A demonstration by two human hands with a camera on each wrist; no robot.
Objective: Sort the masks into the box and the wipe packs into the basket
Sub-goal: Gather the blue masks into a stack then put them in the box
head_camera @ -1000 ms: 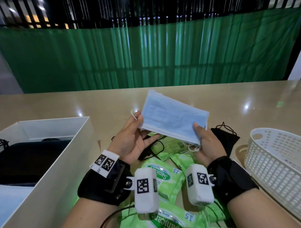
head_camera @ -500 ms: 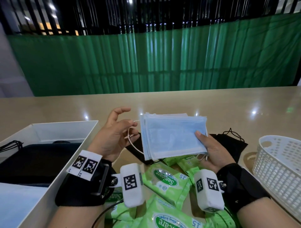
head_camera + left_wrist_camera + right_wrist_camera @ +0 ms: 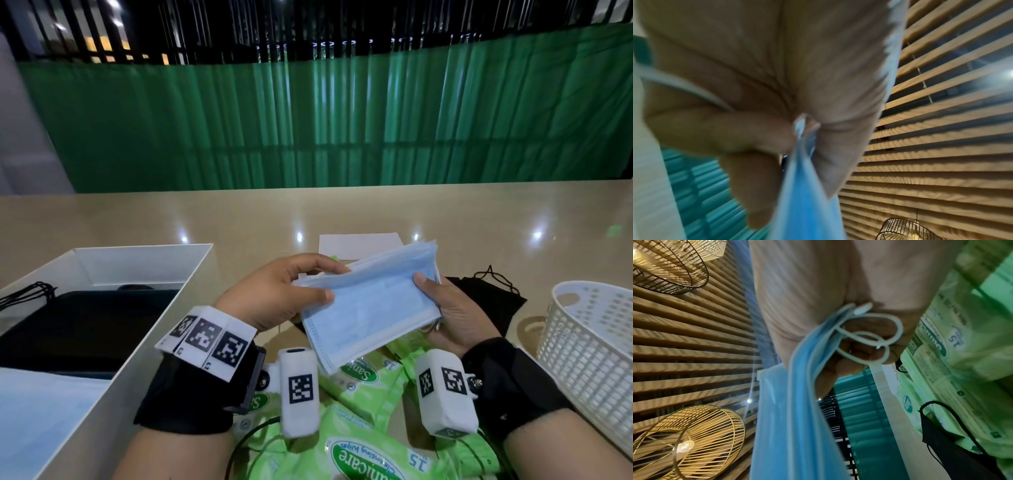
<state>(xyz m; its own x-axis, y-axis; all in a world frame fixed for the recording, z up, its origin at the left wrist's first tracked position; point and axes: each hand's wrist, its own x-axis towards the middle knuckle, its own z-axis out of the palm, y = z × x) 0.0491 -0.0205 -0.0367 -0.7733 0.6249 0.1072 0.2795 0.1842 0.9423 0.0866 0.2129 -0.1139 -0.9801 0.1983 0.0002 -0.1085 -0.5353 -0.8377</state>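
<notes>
A stack of blue masks [image 3: 370, 308] is held above the table between both hands. My left hand [image 3: 284, 291] pinches its left end, thumb on top; the left wrist view shows the blue masks [image 3: 803, 203] clamped between thumb and fingers. My right hand [image 3: 448, 308] grips the right end, with white ear loops [image 3: 869, 340] bunched in the curled fingers. Green wipe packs [image 3: 363, 380] lie on the table under the hands. A black mask [image 3: 486, 298] lies behind the right hand. The white box [image 3: 144, 342] at left holds black masks and a blue one. The white basket [image 3: 589, 346] stands at right.
A white card [image 3: 359, 245] lies flat on the beige table [image 3: 239, 219] beyond the hands. A green corrugated wall [image 3: 308, 120] runs behind the table's far edge. Black ear loops [image 3: 27, 294] hang over the box's left rim.
My left hand, which had let go of the blue masks half a second ago, has come back and pinched their left end. The stack has tilted, left end lower.
</notes>
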